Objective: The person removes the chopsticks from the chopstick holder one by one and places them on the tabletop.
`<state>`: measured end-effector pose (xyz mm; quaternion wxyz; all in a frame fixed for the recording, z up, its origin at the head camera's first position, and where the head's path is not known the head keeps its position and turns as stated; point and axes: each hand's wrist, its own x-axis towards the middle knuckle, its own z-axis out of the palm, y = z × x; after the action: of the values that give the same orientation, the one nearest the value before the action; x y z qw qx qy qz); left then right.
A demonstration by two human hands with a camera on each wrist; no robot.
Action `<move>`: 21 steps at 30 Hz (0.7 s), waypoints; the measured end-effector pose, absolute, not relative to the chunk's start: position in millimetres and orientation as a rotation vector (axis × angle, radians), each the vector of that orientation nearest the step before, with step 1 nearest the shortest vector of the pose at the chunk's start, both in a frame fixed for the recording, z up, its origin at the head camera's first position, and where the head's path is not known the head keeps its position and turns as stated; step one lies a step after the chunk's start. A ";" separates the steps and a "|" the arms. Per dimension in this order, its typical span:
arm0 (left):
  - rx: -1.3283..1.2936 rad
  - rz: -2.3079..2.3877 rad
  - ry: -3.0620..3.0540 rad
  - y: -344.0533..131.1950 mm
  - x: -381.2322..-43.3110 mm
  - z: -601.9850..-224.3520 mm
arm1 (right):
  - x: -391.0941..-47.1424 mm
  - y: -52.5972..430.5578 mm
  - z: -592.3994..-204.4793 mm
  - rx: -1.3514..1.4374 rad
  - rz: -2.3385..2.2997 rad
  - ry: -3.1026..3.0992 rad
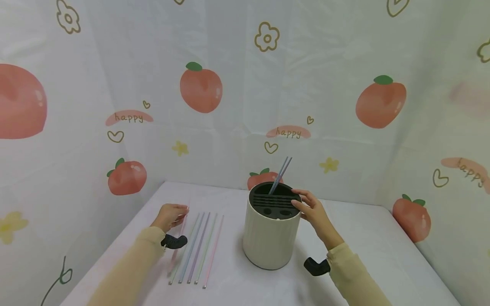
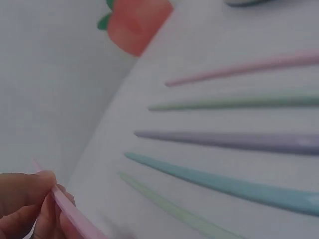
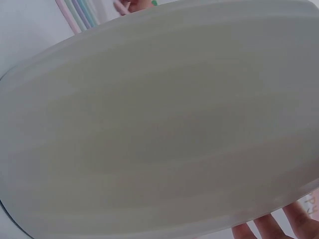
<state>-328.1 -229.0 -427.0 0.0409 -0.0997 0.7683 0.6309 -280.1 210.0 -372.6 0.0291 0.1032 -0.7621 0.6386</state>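
Observation:
My left hand pinches a pink chopstick between thumb and fingers, beside the row on the table. That row is several tapered chopsticks with silver-coloured ends: pink, green, purple, blue and another green one. To their right stands a cream utensil holder with a black slotted top. Two bluish chopsticks lean upright in its large rear opening. My right hand grips the holder's right rim, and its fingers show along the wall in the right wrist view.
A white table lies under everything. Behind and beside it hangs a white curtain printed with peaches, flowers and hearts. The holder is a tall obstacle between the two hands, and its ribbed wall fills the right wrist view.

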 end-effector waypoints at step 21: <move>-0.303 1.635 2.645 -228.8 -331.1 -466.2 | -280.9 210.4 -374.1 0.332 1.952 -2.356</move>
<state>-331.1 -228.8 -466.2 0.0087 -0.0970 0.8465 0.5234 -280.9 210.4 -374.1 0.0318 0.1077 -0.7652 0.6340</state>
